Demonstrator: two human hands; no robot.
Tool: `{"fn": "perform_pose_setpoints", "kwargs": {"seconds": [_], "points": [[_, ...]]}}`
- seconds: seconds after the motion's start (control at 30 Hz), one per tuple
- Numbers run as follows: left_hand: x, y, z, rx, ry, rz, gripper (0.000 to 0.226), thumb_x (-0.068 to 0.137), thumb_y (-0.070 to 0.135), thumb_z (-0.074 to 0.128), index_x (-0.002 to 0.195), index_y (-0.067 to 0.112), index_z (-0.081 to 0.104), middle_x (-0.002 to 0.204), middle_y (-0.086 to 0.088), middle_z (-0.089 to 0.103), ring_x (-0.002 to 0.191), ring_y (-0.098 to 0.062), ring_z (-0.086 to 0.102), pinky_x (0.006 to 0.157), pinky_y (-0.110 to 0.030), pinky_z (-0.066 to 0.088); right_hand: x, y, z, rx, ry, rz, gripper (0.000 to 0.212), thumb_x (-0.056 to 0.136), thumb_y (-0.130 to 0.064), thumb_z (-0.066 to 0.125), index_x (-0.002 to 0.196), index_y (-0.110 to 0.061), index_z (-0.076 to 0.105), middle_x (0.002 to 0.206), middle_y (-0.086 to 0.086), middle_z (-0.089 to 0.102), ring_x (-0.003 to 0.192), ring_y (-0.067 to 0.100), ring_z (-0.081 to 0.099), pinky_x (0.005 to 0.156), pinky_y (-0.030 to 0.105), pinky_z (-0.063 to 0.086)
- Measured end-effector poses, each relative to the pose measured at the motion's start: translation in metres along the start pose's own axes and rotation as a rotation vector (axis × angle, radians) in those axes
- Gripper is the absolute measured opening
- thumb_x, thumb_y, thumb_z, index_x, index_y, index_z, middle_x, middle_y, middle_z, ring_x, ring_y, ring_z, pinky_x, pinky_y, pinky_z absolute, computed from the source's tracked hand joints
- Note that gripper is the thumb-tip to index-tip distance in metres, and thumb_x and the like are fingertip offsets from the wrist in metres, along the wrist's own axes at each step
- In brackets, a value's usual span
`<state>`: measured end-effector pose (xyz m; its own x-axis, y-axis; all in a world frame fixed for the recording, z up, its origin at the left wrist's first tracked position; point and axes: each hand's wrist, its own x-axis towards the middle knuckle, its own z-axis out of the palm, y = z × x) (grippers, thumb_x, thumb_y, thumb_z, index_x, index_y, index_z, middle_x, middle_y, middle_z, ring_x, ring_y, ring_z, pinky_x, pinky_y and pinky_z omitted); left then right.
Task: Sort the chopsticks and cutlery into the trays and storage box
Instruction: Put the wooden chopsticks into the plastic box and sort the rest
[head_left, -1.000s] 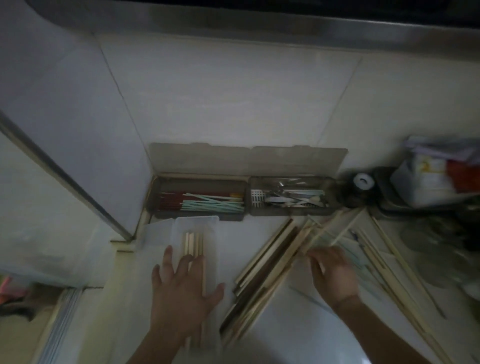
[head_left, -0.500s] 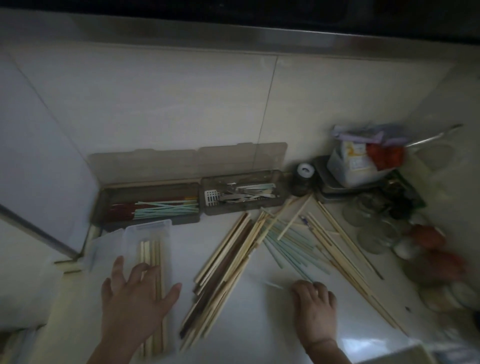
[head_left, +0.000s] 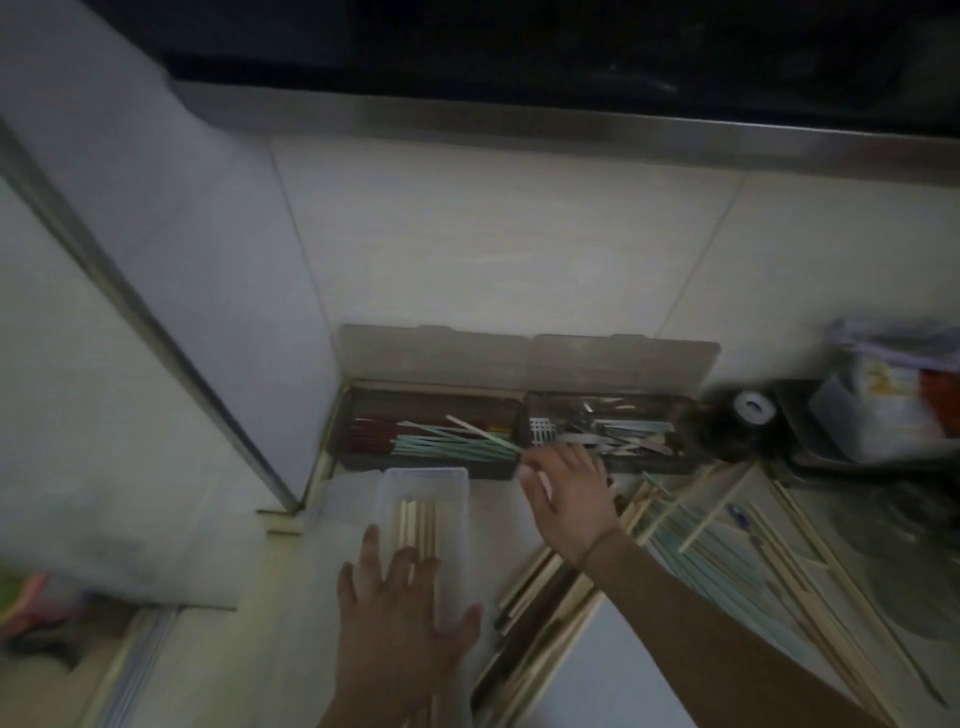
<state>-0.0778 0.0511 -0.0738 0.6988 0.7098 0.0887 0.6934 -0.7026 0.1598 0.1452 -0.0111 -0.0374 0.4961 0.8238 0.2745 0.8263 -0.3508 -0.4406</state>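
Observation:
Two brown trays stand against the wall with lids up. The left tray (head_left: 344, 441) holds red and pale green chopsticks (head_left: 452, 447); the right tray (head_left: 693, 460) holds metal cutlery (head_left: 613, 436). In front of them is a clear storage box (head_left: 460, 499) with a few wooden chopsticks (head_left: 415, 525) inside. My left hand (head_left: 400, 623) lies flat with spread fingers on that box. My right hand (head_left: 571, 499) reaches to the left tray's right end, fingertips pinching a pale green chopstick (head_left: 483, 432) that slants over the tray. Loose wooden and green chopsticks (head_left: 701, 545) lie scattered to the right.
A dark jar with a white lid (head_left: 753, 408) stands right of the trays. Beyond it is a dark tray with a plastic container of packets (head_left: 883, 410). Glass lids (head_left: 924, 587) lie at the far right. A metal-edged panel (head_left: 156, 332) closes off the left.
My right hand left the counter by the scattered chopsticks and moved up-left to the left tray with a green chopstick. My left hand stayed flat on the clear box. The camera swung left.

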Motion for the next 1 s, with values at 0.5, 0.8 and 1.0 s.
{"fn": "perform_pose_setpoints", "kwargs": {"seconds": [0.5,0.8,1.0], "points": [[0.002,-0.002,0.005,-0.007,-0.022,-0.029,0.068,0.059,0.080,0.055,0.094,0.024,0.073,0.111,-0.003,0.067,0.134,-0.043,0.041,0.094,-0.067,0.041,0.063,-0.010,0.052,-0.173,-0.466,-0.114,0.108,0.071,-0.076,-0.024,0.119,-0.024,0.059,0.121,-0.003,0.058,0.119,0.024,0.036,0.101,0.041,0.023],[-0.002,-0.003,0.008,0.046,-0.044,0.001,0.071,0.068,0.077,0.051,0.107,0.021,0.072,0.114,-0.003,0.067,0.135,-0.044,0.036,0.095,-0.064,0.039,-0.066,0.077,-0.001,-0.057,0.199,0.228,0.036,0.091,-0.037,0.045,0.097,-0.011,0.070,0.104,0.007,0.066,0.104,0.032,0.054,0.097,0.035,0.036],[-0.003,-0.002,0.007,0.057,-0.056,-0.006,0.069,0.072,0.078,0.043,0.106,0.025,0.072,0.115,-0.001,0.067,0.135,-0.044,0.034,0.095,-0.064,0.040,-0.181,0.141,-0.030,-0.312,0.156,0.514,0.044,0.077,-0.044,0.044,0.088,-0.012,0.072,0.099,0.012,0.068,0.097,0.038,0.051,0.080,0.046,0.047]]}}
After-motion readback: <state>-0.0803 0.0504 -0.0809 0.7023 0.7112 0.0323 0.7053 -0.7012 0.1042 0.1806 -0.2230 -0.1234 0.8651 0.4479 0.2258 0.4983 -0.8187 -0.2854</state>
